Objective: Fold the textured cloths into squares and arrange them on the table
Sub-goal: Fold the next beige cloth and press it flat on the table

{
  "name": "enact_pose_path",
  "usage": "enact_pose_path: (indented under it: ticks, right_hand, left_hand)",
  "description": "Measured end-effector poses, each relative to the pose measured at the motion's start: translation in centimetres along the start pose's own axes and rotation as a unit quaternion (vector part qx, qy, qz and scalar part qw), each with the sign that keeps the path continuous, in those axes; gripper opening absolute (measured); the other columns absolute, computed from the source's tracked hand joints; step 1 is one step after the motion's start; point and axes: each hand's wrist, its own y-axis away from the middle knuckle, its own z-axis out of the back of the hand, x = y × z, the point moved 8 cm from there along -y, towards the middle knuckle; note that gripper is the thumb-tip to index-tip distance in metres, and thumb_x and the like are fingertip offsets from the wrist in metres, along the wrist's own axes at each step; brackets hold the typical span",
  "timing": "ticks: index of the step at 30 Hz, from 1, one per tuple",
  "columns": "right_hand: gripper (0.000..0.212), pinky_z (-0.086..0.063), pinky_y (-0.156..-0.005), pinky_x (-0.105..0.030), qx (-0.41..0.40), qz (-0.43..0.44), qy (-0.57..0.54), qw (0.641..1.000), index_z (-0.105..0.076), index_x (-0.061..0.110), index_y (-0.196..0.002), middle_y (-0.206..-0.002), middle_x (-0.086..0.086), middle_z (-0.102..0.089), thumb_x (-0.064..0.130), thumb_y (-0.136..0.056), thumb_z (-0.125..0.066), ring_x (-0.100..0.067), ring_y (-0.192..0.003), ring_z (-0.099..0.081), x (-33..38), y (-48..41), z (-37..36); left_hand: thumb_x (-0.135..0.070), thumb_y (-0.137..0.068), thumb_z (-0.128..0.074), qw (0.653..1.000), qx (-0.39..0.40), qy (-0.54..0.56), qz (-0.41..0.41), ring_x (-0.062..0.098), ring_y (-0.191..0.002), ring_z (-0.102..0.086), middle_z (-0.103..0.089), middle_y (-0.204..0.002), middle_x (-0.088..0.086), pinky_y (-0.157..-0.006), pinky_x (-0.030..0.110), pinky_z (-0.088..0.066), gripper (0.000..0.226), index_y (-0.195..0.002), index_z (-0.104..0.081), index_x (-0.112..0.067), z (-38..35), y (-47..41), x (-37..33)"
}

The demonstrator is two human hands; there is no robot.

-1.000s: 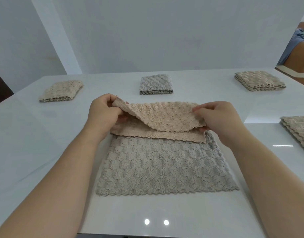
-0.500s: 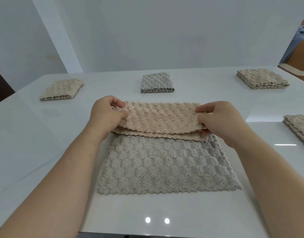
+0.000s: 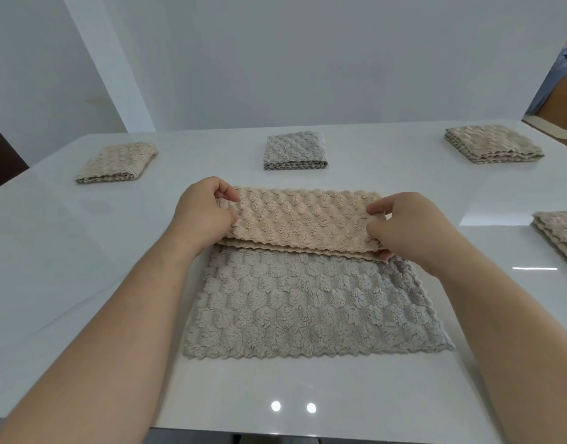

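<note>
A beige textured cloth (image 3: 303, 219) lies folded in half as a long strip across the far edge of a grey cloth (image 3: 308, 302), which is spread flat on the white table (image 3: 388, 395). My left hand (image 3: 203, 213) pinches the strip's left end between thumb and fingers. My right hand (image 3: 404, 225) pinches its right end the same way. Three folded squares stand along the table's far side: a beige square (image 3: 118, 163) at the left, a grey square (image 3: 295, 152) in the middle, a beige square (image 3: 492, 144) at the right.
A stack of beige cloths (image 3: 561, 235) lies at the right edge of the table. A person's arm and sleeve (image 3: 564, 88) show at the far right. A white wall stands behind the table.
The beige cloth's lifted top layer has come down flat onto its lower layer. Both hands have stayed at the strip's ends.
</note>
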Motion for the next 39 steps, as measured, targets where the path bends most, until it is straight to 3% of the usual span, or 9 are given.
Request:
enact_pose_path:
  ticks: [6, 10, 14, 19, 23, 28, 31, 34, 39]
  right_hand:
    - [0.039, -0.050, -0.054, -0.020, 0.006, 0.006, 0.052, 0.999, -0.065, 0.011, -0.130, -0.084, -0.004, -0.074, 0.008, -0.092, -0.055, -0.013, -0.052, -0.069, 0.1, -0.2, -0.2]
    - [0.041, -0.057, -0.077, -0.036, 0.006, 0.013, 0.141, 0.990, -0.070, 0.004, -0.120, -0.100, -0.016, -0.072, 0.005, -0.079, -0.067, -0.031, -0.088, -0.067, 0.4, 0.0, -0.3]
    - [0.038, -0.060, -0.078, -0.048, -0.006, 0.030, 0.186, 0.982, -0.069, -0.001, -0.114, -0.097, -0.018, -0.064, 0.006, -0.077, -0.064, -0.036, -0.087, -0.069, 0.8, 0.2, -0.4]
    - [0.039, -0.059, -0.070, -0.040, -0.001, 0.025, 0.192, 0.981, -0.066, 0.007, -0.118, -0.108, -0.014, -0.057, 0.010, -0.079, -0.063, -0.033, -0.076, -0.068, 0.6, 0.0, -0.5]
    - [0.060, -0.039, -0.089, -0.036, -0.068, 0.039, 0.140, 0.987, -0.044, 0.020, -0.137, -0.134, -0.008, -0.031, 0.019, -0.082, -0.064, -0.030, -0.116, -0.043, 0.8, 0.2, 0.1]
    - [0.051, -0.029, -0.111, -0.046, -0.160, 0.143, 0.112, 0.970, -0.047, 0.019, -0.140, -0.146, -0.008, -0.032, 0.033, -0.092, -0.059, -0.030, -0.137, -0.030, 4.2, -0.6, -0.1]
    - [0.056, -0.018, -0.124, -0.051, -0.078, 0.211, 0.163, 0.961, -0.033, 0.017, -0.155, -0.167, -0.005, -0.018, 0.042, -0.106, -0.040, -0.025, -0.155, -0.012, 5.8, -1.8, -3.7]
    - [0.064, -0.004, -0.127, -0.048, 0.031, 0.244, 0.258, 0.934, -0.011, 0.019, -0.163, -0.171, 0.000, -0.001, 0.051, -0.107, -0.017, -0.020, -0.157, 0.004, 5.0, -2.2, -7.7]
    - [0.073, -0.001, -0.127, -0.040, 0.078, 0.200, 0.299, 0.930, -0.009, 0.016, -0.163, -0.171, 0.000, -0.006, 0.059, -0.104, -0.010, -0.016, -0.157, -0.002, 3.3, -2.8, -8.8]
  left_hand:
    - [0.006, -0.077, -0.072, 0.999, 0.000, -0.044, -0.020, 0.015, -0.102, -0.056, -0.063, -0.106, -0.002, -0.080, 0.028, -0.043, 0.033, -0.093, -0.065, -0.021, -0.1, 0.1, -0.3]
    - [0.005, -0.077, -0.068, 0.997, 0.014, -0.077, -0.020, 0.013, -0.082, -0.053, -0.061, -0.094, -0.007, -0.063, 0.025, -0.040, 0.033, -0.092, -0.063, -0.024, -0.5, 0.1, -0.3]
    - [0.005, -0.078, -0.064, 0.994, 0.035, -0.099, 0.009, 0.007, -0.070, -0.049, -0.053, -0.079, -0.010, -0.057, 0.024, -0.035, 0.034, -0.092, -0.063, -0.026, -0.8, 0.1, 0.2]
    - [0.007, -0.079, -0.054, 0.993, 0.041, -0.111, 0.025, 0.016, -0.093, -0.054, -0.057, -0.095, -0.006, -0.064, 0.025, -0.038, 0.038, -0.099, -0.066, -0.022, -0.7, 0.5, -0.1]
    - [-0.005, -0.084, -0.055, 0.983, 0.014, -0.183, 0.024, 0.024, -0.105, -0.057, -0.061, -0.114, 0.000, -0.090, 0.037, -0.049, 0.032, -0.106, -0.063, -0.027, -0.2, 1.0, -0.7]
    - [-0.028, -0.100, -0.048, 0.960, -0.112, -0.245, -0.073, 0.032, -0.130, -0.050, -0.056, -0.139, 0.013, -0.111, 0.047, -0.035, 0.043, -0.139, -0.052, -0.010, 0.7, 0.8, -4.4]
    - [-0.035, -0.106, -0.038, 0.960, 0.011, -0.212, -0.184, 0.027, -0.148, -0.031, -0.039, -0.158, 0.009, -0.124, 0.047, -0.022, 0.052, -0.152, -0.039, -0.011, -3.6, 1.0, -6.5]
    - [-0.046, -0.107, -0.023, 0.922, 0.160, -0.274, -0.222, 0.022, -0.156, -0.007, -0.013, -0.169, 0.003, -0.127, 0.048, -0.008, 0.061, -0.161, -0.017, -0.018, -8.5, 1.9, -5.4]
    - [-0.056, -0.106, -0.014, 0.905, 0.201, -0.316, -0.201, 0.017, -0.156, -0.007, -0.010, -0.170, -0.003, -0.127, 0.044, -0.006, 0.065, -0.162, -0.012, -0.024, -9.7, 1.5, -3.4]
